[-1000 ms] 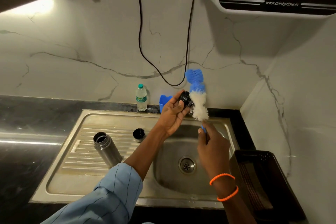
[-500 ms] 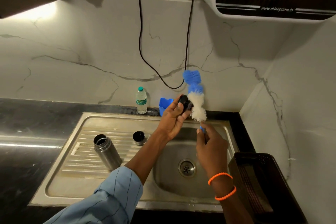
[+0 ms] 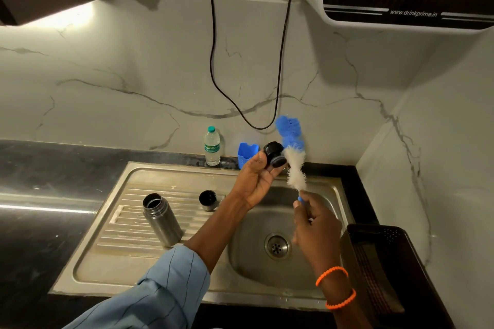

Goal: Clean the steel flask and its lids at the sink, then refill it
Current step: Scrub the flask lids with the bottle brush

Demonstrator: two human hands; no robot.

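I see my left hand [image 3: 256,179] raised over the sink [image 3: 171,270], and its fingers pinch a small black lid [image 3: 274,158]; the palm covers part of the lid, so I cannot make out its full shape. My right hand [image 3: 316,224] is clenched around the blue handle of a bottle brush [image 3: 293,157], and almost all of the handle is hidden inside the fist. The white bristles touch the side of the lid, and the blue tip stands above it. The steel flask [image 3: 161,219] stands open and upright on the ribbed draining board, left of the basin. A second small lid [image 3: 208,200] sits just behind it, near my left forearm. At the back edge a plastic water bottle [image 3: 212,145] stands beside a blue cup [image 3: 247,153], which my hand partly hides. A dark basket [image 3: 385,270] at the right is cut off by the frame.
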